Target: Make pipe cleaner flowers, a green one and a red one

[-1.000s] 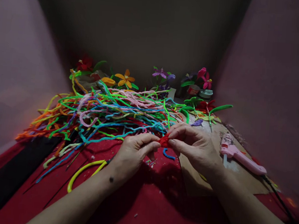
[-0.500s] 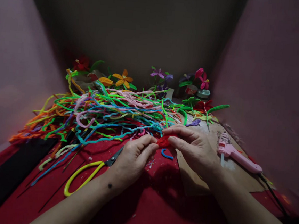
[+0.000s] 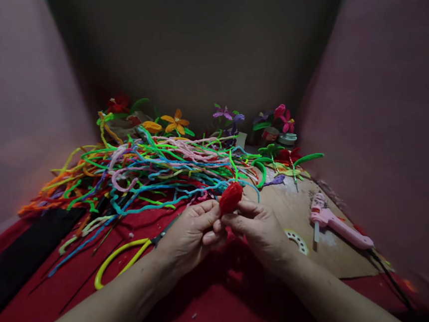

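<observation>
A fuzzy red piece (image 3: 231, 197), shaped like a petal or bud, stands upright between my two hands. The fingers of my left hand (image 3: 195, 227) are closed round its lower left side. On the right, my right hand (image 3: 263, 230) pinches its base between thumb and fingers. The fingertips of both hands meet under the piece, and its lower end is hidden by them. Yellow-handled scissors (image 3: 121, 260) lie beside my left forearm, their blades partly covered by my left hand.
A large heap of coloured pipe cleaners (image 3: 169, 167) spreads across the back left. Fuzzy flowers (image 3: 176, 121) stand behind it. A pink glue gun (image 3: 344, 228) and a white ring-shaped piece (image 3: 297, 242) lie on a cardboard sheet (image 3: 344, 260) at the right. Dark sticks lie at the left.
The red piece has turned from lying flat to upright. My right hand has moved down and left, closer to my left hand, uncovering the white ring-shaped piece. The view has shifted slightly.
</observation>
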Action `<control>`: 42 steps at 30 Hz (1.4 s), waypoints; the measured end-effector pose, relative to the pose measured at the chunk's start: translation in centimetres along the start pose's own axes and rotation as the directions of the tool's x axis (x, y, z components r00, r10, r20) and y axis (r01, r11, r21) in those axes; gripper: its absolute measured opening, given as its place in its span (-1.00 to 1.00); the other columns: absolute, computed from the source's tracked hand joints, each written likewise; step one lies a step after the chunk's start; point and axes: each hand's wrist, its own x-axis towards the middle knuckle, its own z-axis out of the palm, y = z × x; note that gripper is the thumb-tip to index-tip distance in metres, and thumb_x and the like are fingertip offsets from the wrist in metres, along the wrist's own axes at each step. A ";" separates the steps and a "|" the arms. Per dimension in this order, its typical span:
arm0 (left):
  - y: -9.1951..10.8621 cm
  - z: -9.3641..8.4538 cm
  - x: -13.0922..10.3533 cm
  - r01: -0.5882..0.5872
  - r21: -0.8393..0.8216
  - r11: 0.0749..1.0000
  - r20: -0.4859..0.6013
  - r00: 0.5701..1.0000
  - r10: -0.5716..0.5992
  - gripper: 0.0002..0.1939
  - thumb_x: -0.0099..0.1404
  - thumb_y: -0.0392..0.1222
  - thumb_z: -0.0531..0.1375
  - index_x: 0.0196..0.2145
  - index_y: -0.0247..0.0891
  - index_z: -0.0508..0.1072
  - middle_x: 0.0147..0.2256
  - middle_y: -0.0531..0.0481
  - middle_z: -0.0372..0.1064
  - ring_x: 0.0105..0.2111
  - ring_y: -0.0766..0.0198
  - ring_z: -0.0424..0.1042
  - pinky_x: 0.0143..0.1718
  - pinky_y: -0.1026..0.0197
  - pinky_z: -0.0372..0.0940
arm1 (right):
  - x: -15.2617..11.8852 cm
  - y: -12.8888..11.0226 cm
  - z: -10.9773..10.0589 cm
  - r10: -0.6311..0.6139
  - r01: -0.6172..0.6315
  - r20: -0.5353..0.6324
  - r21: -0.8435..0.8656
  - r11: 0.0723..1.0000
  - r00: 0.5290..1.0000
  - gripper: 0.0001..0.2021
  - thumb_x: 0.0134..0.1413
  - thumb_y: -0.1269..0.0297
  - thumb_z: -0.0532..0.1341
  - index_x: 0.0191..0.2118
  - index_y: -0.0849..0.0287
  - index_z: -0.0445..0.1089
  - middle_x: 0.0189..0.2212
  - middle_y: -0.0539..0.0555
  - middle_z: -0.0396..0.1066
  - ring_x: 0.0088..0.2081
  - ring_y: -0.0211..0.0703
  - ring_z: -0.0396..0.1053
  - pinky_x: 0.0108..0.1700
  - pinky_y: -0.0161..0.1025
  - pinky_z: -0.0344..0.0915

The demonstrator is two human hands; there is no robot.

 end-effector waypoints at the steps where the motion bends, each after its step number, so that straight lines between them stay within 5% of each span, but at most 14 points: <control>1: -0.1 0.0 0.0 0.006 -0.010 1.000 -0.005 1.000 -0.006 -0.79 0.22 -0.26 0.14 -0.54 -0.36 0.27 -0.69 0.19 0.11 -0.76 0.60 -0.07 -0.67 0.43 -0.01 | 0.0 0.1 0.1 -0.003 0.003 -0.013 0.013 1.000 1.000 -0.81 -0.09 0.21 0.29 -0.33 0.19 0.51 -0.40 0.05 0.38 -0.36 -0.20 0.33 -0.29 -0.22 0.25; 15: -0.6 -0.2 0.2 0.043 -0.004 0.999 -0.038 0.998 -0.043 -0.79 0.20 -0.19 0.18 -0.50 -0.34 0.26 -0.66 0.19 0.16 -0.80 0.64 -0.08 -0.72 0.46 0.07 | 0.0 0.6 0.1 0.016 -0.009 -0.085 0.084 0.996 0.996 -0.80 -0.09 0.19 0.30 -0.39 0.24 0.50 -0.60 -0.02 0.24 -0.61 -0.41 0.00 -0.61 -0.38 -0.03; 29: -0.9 1.3 -0.2 -0.089 0.038 0.995 -0.109 0.990 0.093 -0.82 0.23 -0.20 0.14 -0.47 -0.31 0.23 -0.70 0.22 0.15 -0.82 0.57 -0.02 -0.72 0.39 0.09 | 0.2 0.8 0.4 0.053 -0.056 0.022 0.168 0.984 0.998 -0.79 -0.08 0.18 0.29 -0.42 0.25 0.46 -0.61 -0.01 0.33 -0.65 -0.35 0.22 -0.60 -0.36 0.19; 42: -1.2 0.4 0.1 -0.058 0.059 0.997 -0.093 0.994 0.063 -0.81 0.15 -0.16 0.17 -0.50 -0.31 0.28 -0.65 0.08 0.30 -0.70 0.43 0.23 -0.60 0.34 0.14 | 0.5 0.8 0.5 0.139 -0.109 -0.071 0.317 0.942 0.988 -0.87 -0.10 0.31 0.27 -0.52 0.27 0.37 -0.72 -0.08 0.27 -0.73 -0.47 0.06 -0.67 -0.45 -0.04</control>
